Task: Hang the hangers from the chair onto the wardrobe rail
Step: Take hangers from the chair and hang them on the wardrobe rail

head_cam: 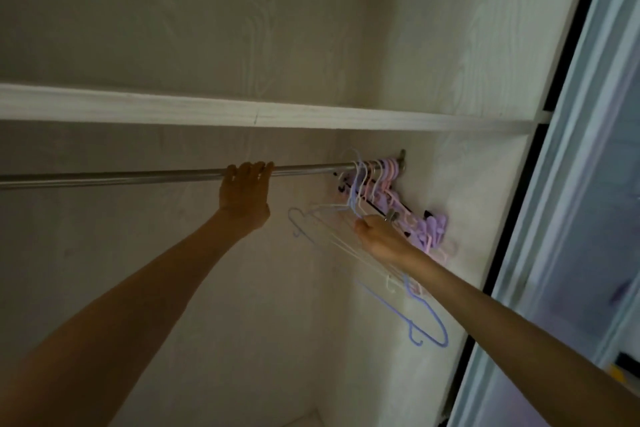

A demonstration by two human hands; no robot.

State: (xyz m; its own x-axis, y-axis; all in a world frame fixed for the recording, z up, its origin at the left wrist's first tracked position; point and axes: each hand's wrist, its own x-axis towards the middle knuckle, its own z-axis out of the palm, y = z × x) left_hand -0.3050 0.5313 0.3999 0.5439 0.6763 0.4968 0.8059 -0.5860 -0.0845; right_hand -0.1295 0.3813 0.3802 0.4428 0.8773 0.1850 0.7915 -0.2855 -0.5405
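A loose bunch of hangers (349,243) droops below the wardrobe rail (138,176), long axes slanting down-right, hooks just under the hangers already hung (375,172). The right hand (379,236) grips them; left hand (244,189) fingers curl over the rail, farther left.

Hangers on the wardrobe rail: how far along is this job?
Done: a bunch of pink and purple hangers already hooks the rail at its right end. In hand: the right hand grips several thin hangers; the left hand holds the rail. Left: hooking those; the chair is out of view.
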